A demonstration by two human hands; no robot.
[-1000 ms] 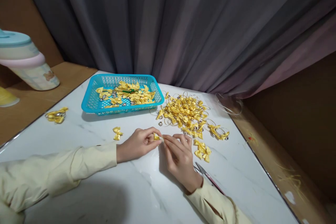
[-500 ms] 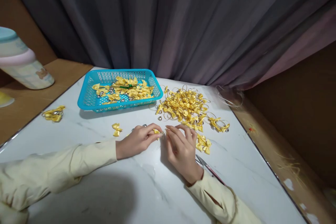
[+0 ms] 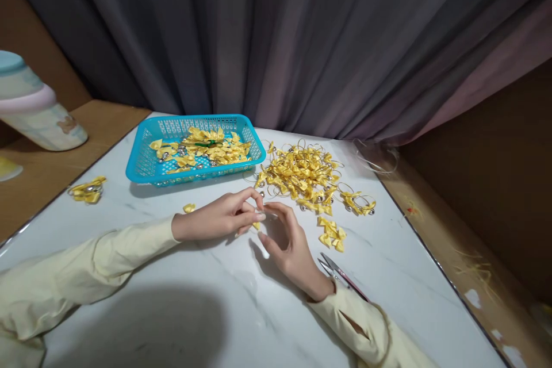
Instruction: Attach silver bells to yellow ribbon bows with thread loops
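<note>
My left hand (image 3: pixel 224 215) is closed, its fingers pinched on a small yellow ribbon bow (image 3: pixel 256 225) that is mostly hidden behind them. Close on its right, my right hand (image 3: pixel 291 244) curves with thumb and fingers apart, and I see nothing between them. The right fingertips come up beside the left ones. Behind my left wrist, another yellow bow (image 3: pixel 188 207) lies partly covered on the table. Beyond the right hand spreads a pile of yellow bows with thin cord loops and silvery bells (image 3: pixel 302 172).
A blue plastic basket (image 3: pixel 194 175) holds more bows and bells. Thread snips (image 3: pixel 342 276) lie beside my right wrist, below a few loose bows (image 3: pixel 331 234). One bow bundle (image 3: pixel 87 190) lies at the left. A tumbler (image 3: pixel 38 109) stands far left, and a curtain (image 3: pixel 267 40) hangs behind.
My right thumb has spread away from its fingers, which were bunched at the left fingertips. My left hand has shifted slightly left and up, now covering more of the loose bow.
</note>
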